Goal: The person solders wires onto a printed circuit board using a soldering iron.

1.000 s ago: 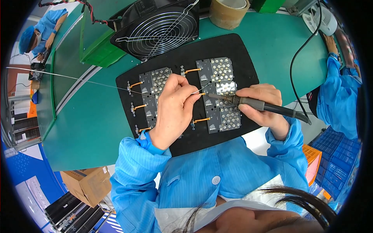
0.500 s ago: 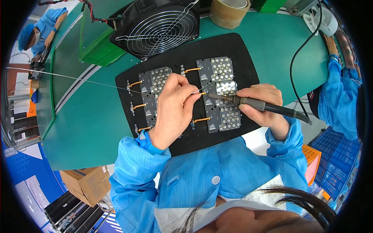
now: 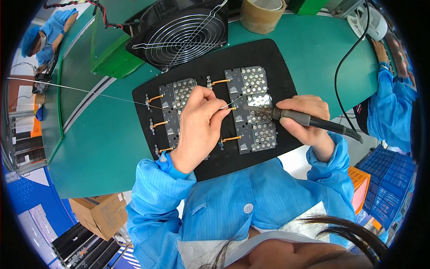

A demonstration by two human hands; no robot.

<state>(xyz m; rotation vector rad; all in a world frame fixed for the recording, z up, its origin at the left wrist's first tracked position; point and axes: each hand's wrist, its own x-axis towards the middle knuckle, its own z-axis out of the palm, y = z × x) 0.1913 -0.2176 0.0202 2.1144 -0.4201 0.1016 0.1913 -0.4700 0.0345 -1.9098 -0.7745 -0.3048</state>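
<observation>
My left hand [image 3: 197, 123] is closed, thumb and forefinger pinching a thin solder wire [image 3: 112, 95] that runs in from the far left. Its short end reaches over the middle circuit board [image 3: 241, 117] of the right-hand column, beside a small orange flex cable [image 3: 232, 108] at the fingertips. Whether the fingers also grip that cable I cannot tell. My right hand [image 3: 309, 117] is wrapped round a soldering iron [image 3: 329, 125], its blurred tip pointing left above the same board. Another column of boards [image 3: 169, 96] with orange cables lies partly hidden under my left hand.
Beneath the boards is a black mat [image 3: 282, 67] on the green table [image 3: 327, 58]. A black fan [image 3: 179, 36] with a wire guard and a tape roll [image 3: 262, 18] stand behind it. The iron's cord [image 3: 339, 85] hangs at right. Co-workers sit far left and right.
My right hand has drawn the soldering iron slightly to the right, and its tip has moved back from the orange cable. The left hand stays almost still with the solder wire.
</observation>
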